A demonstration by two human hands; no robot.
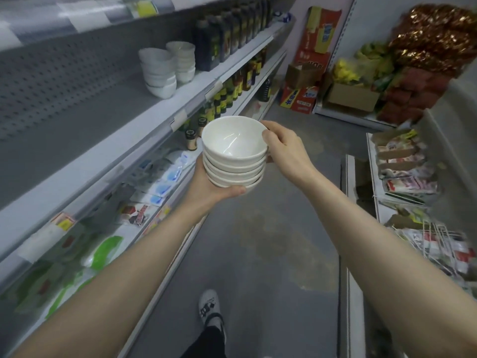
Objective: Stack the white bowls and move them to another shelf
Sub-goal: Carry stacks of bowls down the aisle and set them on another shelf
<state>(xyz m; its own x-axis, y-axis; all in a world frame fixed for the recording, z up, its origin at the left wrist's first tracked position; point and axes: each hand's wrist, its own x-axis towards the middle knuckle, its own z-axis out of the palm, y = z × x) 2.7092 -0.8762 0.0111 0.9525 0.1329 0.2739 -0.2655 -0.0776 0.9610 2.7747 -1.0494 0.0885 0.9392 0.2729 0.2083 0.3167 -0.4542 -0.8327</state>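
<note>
Fingers (233,191) of the left hand (206,183) curl under the base of a stack of white bowls (233,161), while the right hand (284,148) pinches the upper rims, thumb in front, apparently to stop the nested pile tipping. The stack is carried upright and level, mid-aisle above the floor (258,241), clear of the left shelf (144,125) where two more bowl stacks (167,71) stand beside dark bottles (227,34), evidently bound for another shelf.

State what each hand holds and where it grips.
Left hand supports the stack of white bowls under its base; right hand grips the top bowls' rim side.
</note>
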